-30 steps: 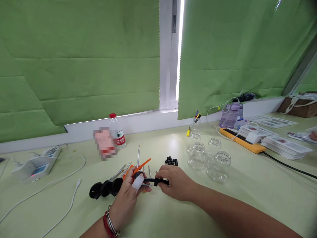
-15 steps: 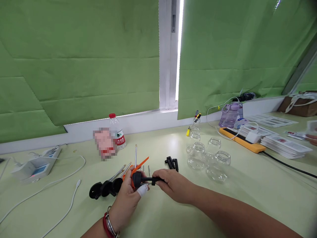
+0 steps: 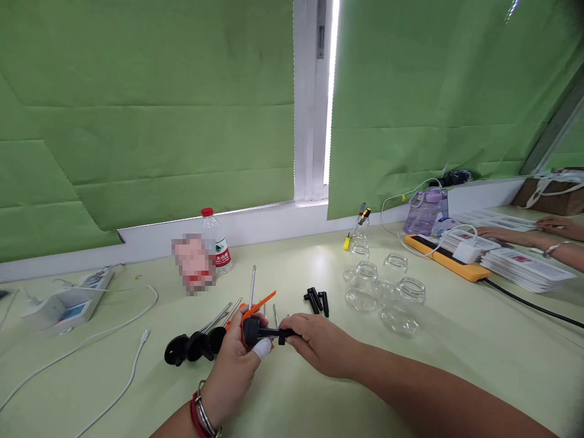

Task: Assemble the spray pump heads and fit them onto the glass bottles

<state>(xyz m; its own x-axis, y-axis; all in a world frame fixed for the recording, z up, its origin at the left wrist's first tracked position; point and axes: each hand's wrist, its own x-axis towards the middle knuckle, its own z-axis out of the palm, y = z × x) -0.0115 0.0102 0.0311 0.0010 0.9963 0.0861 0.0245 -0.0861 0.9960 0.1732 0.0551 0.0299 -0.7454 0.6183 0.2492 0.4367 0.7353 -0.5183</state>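
Head view is showing the left hand (image 3: 237, 359) curling its fingers around a black round plastic head (image 3: 251, 331), with an orange flat strip (image 3: 261, 303) crossing it and a slim silver metal rod (image 3: 252, 286) rising beside it. The right hand (image 3: 322, 344) is pinching the outer end of a black narrow plastic stem (image 3: 268, 333) that is running from that head, its fingers folding close. Both hands are holding these parts over the pale green tabletop (image 3: 319, 401). Compared with a second ago, the left thumb, wrapped in white tape (image 3: 262, 348), is no longer covering the head but is sitting lower, so the junction with the stem is showing; this is probably giving the right hand freer room. Whether the stem is seating firmly, I cannot tell. Black short cylinders (image 3: 312, 300) are lying just beyond the right hand. At far right, a co-worker's hands (image 3: 499, 235) are now reaching over stacked white trays (image 3: 529, 267).
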